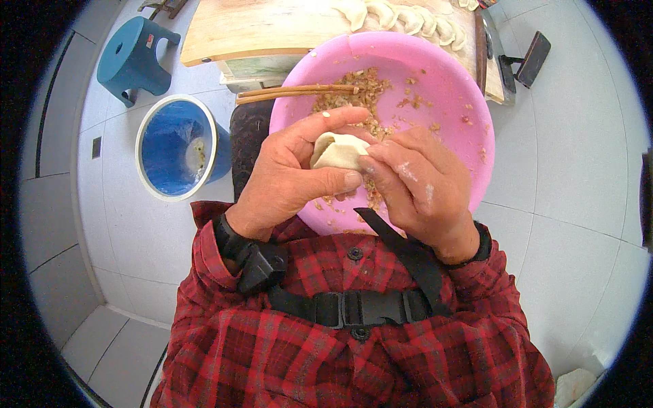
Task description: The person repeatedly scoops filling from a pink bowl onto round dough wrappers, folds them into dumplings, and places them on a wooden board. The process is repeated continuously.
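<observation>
A folded dumpling (pixel 338 152) is held between my two hands above a pink plastic basin (pixel 459 76). My left hand (pixel 296 168) curls around its left side, the thumb along its lower side. The fingertips of my right hand (pixel 423 183) pinch its right edge, with white flour on the fingers. A small gap shows in the dough's fold at the left. Minced filling (pixel 375 81) lies in the basin beneath. A pair of wooden chopsticks (pixel 285 93) rests across the basin's left rim, tips in the filling.
Beyond the basin, a wooden board (pixel 255 25) carries a row of folded dumplings (pixel 408 21). At the left stand a blue bucket with a white rim (pixel 140 148) and a blue plastic stool (pixel 122 56). A black strap end (pixel 375 222) hangs by the basin's near rim.
</observation>
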Motion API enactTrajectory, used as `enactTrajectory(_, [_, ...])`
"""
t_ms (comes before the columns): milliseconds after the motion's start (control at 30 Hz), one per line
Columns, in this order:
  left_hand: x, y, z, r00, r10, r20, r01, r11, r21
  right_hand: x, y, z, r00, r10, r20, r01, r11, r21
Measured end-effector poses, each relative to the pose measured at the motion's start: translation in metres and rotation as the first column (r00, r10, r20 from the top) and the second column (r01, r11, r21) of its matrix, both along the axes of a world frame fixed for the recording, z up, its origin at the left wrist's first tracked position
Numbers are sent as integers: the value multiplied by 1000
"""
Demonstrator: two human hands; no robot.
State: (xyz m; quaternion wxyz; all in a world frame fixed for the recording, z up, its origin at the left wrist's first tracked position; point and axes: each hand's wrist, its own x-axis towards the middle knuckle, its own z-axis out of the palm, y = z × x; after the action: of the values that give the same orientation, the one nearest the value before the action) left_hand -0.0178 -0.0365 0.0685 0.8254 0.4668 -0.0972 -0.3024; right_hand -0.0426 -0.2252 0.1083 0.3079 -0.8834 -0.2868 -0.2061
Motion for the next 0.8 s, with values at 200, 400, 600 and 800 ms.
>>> enactTrajectory(200, [2, 0, -2, 999, -32, 43, 27, 994, 109, -3, -5, -1, 997, -38, -72, 37, 999, -18])
enactTrajectory(400, [0, -3, -2, 998, -21, 66, 15, 996, 86, -1, -6, -1, 986, -2, -165, -1, 1000, -18])
enactTrajectory(600, [4, -7, -6, 976, -33, 217, 5, 992, 129, 2, -3, -4, 969, 36, -245, -12, 995, 101])
enactTrajectory(800, [2, -7, -5, 991, -60, 123, 34, 979, 203, 4, -4, -8, 969, 73, -234, -52, 994, 97])
